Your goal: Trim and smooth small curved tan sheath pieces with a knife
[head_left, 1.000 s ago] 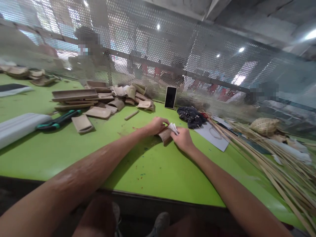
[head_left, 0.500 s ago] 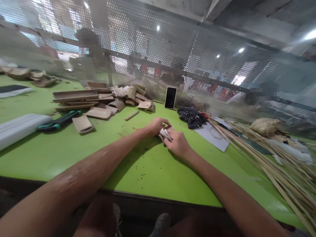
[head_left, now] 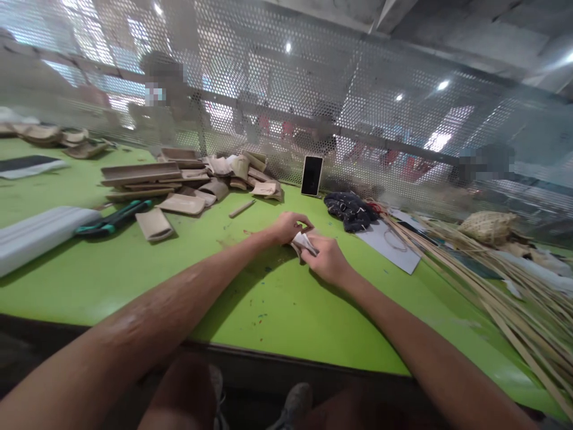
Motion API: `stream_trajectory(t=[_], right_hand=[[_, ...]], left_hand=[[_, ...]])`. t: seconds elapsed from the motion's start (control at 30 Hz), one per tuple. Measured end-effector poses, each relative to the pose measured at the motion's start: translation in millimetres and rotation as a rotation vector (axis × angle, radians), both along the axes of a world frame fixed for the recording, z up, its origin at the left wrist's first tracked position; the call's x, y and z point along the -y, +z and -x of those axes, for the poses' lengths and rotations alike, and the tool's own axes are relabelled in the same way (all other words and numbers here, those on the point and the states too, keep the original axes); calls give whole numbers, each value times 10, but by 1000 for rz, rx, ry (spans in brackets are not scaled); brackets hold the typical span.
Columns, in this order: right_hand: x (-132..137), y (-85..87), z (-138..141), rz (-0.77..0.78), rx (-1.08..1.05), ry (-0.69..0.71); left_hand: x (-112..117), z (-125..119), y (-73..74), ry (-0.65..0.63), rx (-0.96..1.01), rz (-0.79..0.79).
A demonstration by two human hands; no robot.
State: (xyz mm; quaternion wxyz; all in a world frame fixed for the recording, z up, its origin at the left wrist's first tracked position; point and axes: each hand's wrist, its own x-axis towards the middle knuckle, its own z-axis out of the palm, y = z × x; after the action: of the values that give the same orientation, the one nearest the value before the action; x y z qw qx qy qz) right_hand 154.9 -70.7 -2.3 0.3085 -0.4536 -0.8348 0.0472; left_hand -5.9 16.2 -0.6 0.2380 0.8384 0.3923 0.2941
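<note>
right hand (head_left: 326,261): grip clamped on small white folded sheet (head_left: 305,241) | left hand (head_left: 287,227): grip pinched shut on the sheet's far edge | sheet sits low at mid green bench (head_left: 134,269) | behind: upright black phone (head_left: 311,175) | right: dark cloth bundle (head_left: 351,210), long pale bamboo strips (head_left: 492,280)

You had a white scrap (head_left: 305,242) at your right hand (head_left: 329,260), a lime-green table (head_left: 134,263) beneath it and a black phone (head_left: 311,175) beyond it.
</note>
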Motion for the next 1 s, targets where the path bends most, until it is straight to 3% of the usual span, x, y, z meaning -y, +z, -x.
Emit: stream_trajectory(t=[0.17,0.37,0.5,0.57,0.77,1.0], right_hand=[[-124,13,-132,-59,-9,-217],[-26,13,-22,-9,32,-32],[-138,28,-153,-46,16,-222],[-149,23,-168,-67,5,-241],[50,1,47,4,-21,10],[-96,44,-114,-69,64,-171]], left_hand=[[-24,1,-42,20,18,-54],[-4,4,-15,-8,18,4],[1,1,-25,17,19,-38],[1,-1,-28,12,23,-47],[20,-4,13,-14,35,30],[-13,-3,-44,21,39,-39]])
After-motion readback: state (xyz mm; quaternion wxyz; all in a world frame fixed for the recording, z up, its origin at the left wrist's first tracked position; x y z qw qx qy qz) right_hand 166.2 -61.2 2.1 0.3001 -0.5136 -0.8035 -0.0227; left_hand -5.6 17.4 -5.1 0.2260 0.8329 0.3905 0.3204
